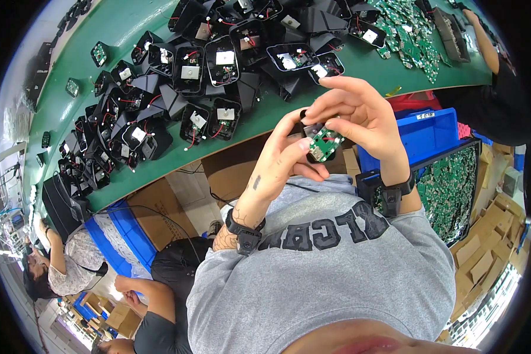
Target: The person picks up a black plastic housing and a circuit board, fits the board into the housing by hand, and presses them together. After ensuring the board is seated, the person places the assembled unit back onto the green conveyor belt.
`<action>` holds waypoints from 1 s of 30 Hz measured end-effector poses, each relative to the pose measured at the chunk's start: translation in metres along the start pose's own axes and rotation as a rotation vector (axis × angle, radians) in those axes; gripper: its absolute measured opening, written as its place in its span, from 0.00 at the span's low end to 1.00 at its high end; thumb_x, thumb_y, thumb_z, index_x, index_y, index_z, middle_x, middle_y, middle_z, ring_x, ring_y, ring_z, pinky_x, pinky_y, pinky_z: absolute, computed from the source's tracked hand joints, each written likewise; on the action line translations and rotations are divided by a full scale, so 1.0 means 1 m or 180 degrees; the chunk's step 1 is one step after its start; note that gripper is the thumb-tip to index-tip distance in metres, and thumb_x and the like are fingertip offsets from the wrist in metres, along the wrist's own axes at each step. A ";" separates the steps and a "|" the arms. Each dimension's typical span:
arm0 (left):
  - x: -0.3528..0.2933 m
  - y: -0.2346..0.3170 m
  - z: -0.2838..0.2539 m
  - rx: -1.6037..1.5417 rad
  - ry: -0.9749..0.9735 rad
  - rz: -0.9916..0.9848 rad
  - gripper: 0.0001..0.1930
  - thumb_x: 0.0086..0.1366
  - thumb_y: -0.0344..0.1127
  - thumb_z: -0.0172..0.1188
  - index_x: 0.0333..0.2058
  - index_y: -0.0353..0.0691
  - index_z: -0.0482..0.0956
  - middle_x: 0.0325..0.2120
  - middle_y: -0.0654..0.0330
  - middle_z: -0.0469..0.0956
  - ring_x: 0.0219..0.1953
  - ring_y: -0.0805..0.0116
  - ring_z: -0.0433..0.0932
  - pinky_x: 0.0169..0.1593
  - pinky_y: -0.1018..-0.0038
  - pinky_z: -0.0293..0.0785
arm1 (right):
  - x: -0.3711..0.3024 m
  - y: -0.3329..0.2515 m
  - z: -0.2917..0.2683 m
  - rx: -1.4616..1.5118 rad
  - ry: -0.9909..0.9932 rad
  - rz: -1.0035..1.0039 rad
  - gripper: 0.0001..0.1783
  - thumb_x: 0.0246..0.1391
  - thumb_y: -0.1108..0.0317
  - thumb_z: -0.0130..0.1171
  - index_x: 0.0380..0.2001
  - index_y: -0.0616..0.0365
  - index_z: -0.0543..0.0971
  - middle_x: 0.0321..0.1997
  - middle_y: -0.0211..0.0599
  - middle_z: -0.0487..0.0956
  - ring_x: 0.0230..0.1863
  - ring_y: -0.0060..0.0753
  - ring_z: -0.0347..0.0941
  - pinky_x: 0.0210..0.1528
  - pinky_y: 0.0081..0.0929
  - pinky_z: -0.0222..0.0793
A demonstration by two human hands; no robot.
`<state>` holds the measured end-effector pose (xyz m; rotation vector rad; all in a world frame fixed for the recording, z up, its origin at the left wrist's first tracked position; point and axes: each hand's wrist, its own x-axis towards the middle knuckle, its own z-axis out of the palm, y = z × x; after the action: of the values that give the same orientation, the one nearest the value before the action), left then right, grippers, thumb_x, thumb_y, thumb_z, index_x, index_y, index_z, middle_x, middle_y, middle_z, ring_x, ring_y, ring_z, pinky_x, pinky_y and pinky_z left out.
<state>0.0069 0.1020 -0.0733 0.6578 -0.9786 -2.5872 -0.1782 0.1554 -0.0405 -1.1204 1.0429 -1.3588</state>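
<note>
A green circuit board (326,143) is held between my two hands in front of my chest, by the table's near edge. Dark parts of what looks like a black plastic housing show behind it, mostly covered by my fingers. My left hand (280,154) grips from the left, its thumb on the board's edge. From the right, my right hand (363,121) closes in with its thumb at the board's upper corner and its fingers curved over the top. Past my hands, several open black plastic housings (222,59) with red wires and pale blocks are heaped on the green table (177,171).
Loose circuit boards (404,35) lie piled at the far right, next to a grey bin (451,35). A blue crate (422,135) and a black tray of boards (454,189) stand at my right. Co-workers (153,301) sit at the left; another person's arm (484,44) shows far right.
</note>
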 end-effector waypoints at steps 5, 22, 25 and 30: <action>0.001 0.000 -0.001 -0.0380 0.0001 -0.0046 0.30 0.64 0.33 0.50 0.62 0.41 0.51 0.39 0.49 0.75 0.27 0.61 0.81 0.29 0.73 0.81 | -0.001 0.004 -0.002 -0.0319 -0.0226 -0.0206 0.30 0.49 0.89 0.52 0.57 0.65 0.64 0.45 0.50 0.77 0.49 0.42 0.76 0.52 0.32 0.74; 0.003 0.003 0.001 0.0219 0.0319 0.0134 0.33 0.61 0.25 0.58 0.62 0.42 0.53 0.37 0.51 0.74 0.26 0.66 0.80 0.29 0.75 0.80 | -0.003 0.017 -0.012 -0.2031 -0.0145 -0.0807 0.10 0.39 0.79 0.64 0.29 0.59 0.79 0.40 0.37 0.80 0.51 0.44 0.74 0.51 0.36 0.69; 0.003 0.005 0.002 0.0270 0.0316 0.0150 0.33 0.60 0.23 0.58 0.62 0.42 0.53 0.37 0.51 0.74 0.26 0.66 0.80 0.29 0.75 0.80 | -0.004 0.018 -0.013 -0.1566 -0.0043 -0.0585 0.08 0.42 0.80 0.62 0.29 0.62 0.78 0.38 0.40 0.80 0.51 0.44 0.74 0.51 0.36 0.69; 0.000 0.009 -0.001 0.0323 0.0389 0.0349 0.34 0.59 0.21 0.57 0.62 0.42 0.53 0.39 0.50 0.75 0.28 0.66 0.80 0.31 0.75 0.80 | -0.019 0.010 -0.039 -0.1208 0.0750 -0.0771 0.06 0.50 0.82 0.56 0.33 0.65 0.76 0.39 0.42 0.79 0.50 0.41 0.75 0.51 0.34 0.70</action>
<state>0.0079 0.0949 -0.0677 0.7564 -1.0805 -2.3855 -0.2148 0.1738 -0.0585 -1.4248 1.4145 -1.5518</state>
